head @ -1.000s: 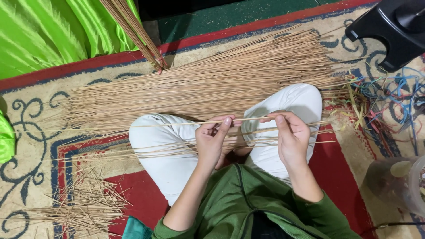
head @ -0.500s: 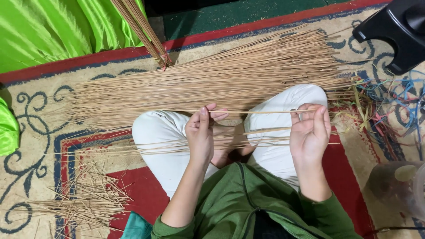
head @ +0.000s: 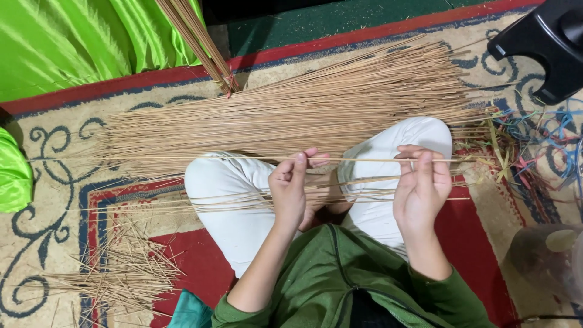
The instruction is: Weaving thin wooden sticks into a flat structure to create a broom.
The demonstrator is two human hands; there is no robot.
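I sit cross-legged in white trousers on a patterned rug [head: 54, 237]. A single long thin stick [head: 358, 160] runs level between my hands. My left hand [head: 291, 188] pinches it near its middle with fingers curled. My right hand [head: 422, 185] pinches the same stick further right. Several more loose sticks [head: 243, 200] lie across my knees under the hands. A big pile of long brown sticks [head: 291, 109] is spread on the rug just beyond my knees.
A bound bundle of sticks [head: 197, 36] leans in at the top. Short broken stick pieces [head: 121, 273] lie at lower left. Green shiny cloth [head: 79, 42] fills the top left. A black stool [head: 546, 42] stands top right, coloured strings [head: 534, 140] below it.
Both hands have risen from my lap and moved apart. They now hold one stick stretched level between them, further from my body than before.
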